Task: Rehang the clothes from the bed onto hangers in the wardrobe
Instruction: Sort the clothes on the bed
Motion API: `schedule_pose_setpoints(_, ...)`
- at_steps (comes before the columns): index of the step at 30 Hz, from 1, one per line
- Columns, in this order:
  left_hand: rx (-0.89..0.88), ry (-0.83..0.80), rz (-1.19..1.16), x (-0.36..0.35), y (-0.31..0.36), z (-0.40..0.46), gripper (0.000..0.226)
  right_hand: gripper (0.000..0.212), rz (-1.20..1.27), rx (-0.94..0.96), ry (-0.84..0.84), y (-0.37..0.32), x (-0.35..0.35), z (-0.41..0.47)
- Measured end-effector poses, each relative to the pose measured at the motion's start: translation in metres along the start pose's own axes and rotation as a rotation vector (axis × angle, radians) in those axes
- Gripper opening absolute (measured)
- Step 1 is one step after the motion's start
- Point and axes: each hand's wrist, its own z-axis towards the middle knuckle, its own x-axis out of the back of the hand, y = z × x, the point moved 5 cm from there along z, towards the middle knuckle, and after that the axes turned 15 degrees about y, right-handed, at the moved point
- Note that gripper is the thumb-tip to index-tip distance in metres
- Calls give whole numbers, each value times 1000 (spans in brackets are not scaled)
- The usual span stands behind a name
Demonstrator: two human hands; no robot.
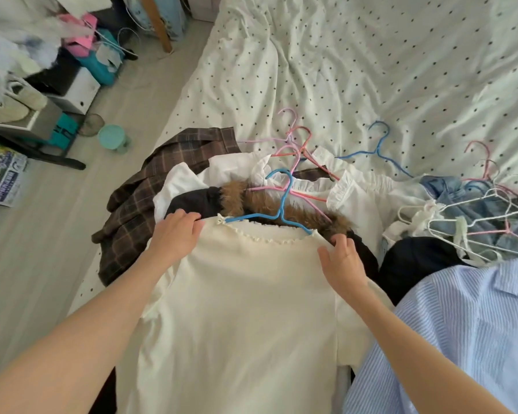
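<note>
1. A cream top [245, 309] with a frilled neckline lies flat on the pile of clothes at the near edge of the bed [371, 70], filling the view from centre down to 6 o'clock.
2. A blue hanger [277, 210] sits inside its neckline; the hook rises toward 12 o'clock and both arms disappear under the shoulders of the top.
3. The left hand [175, 237], at 9 o'clock from the neckline, has its fingers curled over the top's left shoulder seam and grips the fabric there.
4. The right hand [343, 264], at 3 o'clock from the neckline, pinches the top's right shoulder edge between thumb and fingers.
5. Just beyond the top, toward 12 o'clock, lies a dark garment with a brown fur collar [281, 204], and pink hangers [296, 150] are tangled on a white ruffled blouse [362, 198].
6. A brown plaid garment [150, 186] hangs over the bed's edge at 10 o'clock.
7. A second blue hanger [377, 147] rests on the dotted sheet at 1 o'clock.
8. At 3 o'clock, white wire hangers [449, 231] lie on denim [461, 198]; a blue striped shirt [461, 339] spreads at 4 o'clock.
9. Boxes [78, 88] and a teal cup [114, 138] stand on the floor at 10 o'clock.
</note>
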Motion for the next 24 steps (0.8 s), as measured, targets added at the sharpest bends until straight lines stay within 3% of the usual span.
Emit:
schedule_pose_setpoints(3, -11, 40, -52, 9, -2, -4, 36, 28, 112, -66, 69, -1, 5, -5)
schedule_pose_setpoints(8, -33, -19, -226, 31, -3, -27, 30, 27, 266, 37, 176, -11, 33, -28)
schedule_pose_setpoints(16, -18, 419, -375, 100, 4, -110, 22, 16, 471, -106, 134, -8, 106, -103)
schedule_pose_setpoints(24, -159, 488, -506, 142, 9, -182, 19, 8, 541, -207, 210, 17, 149, -226)
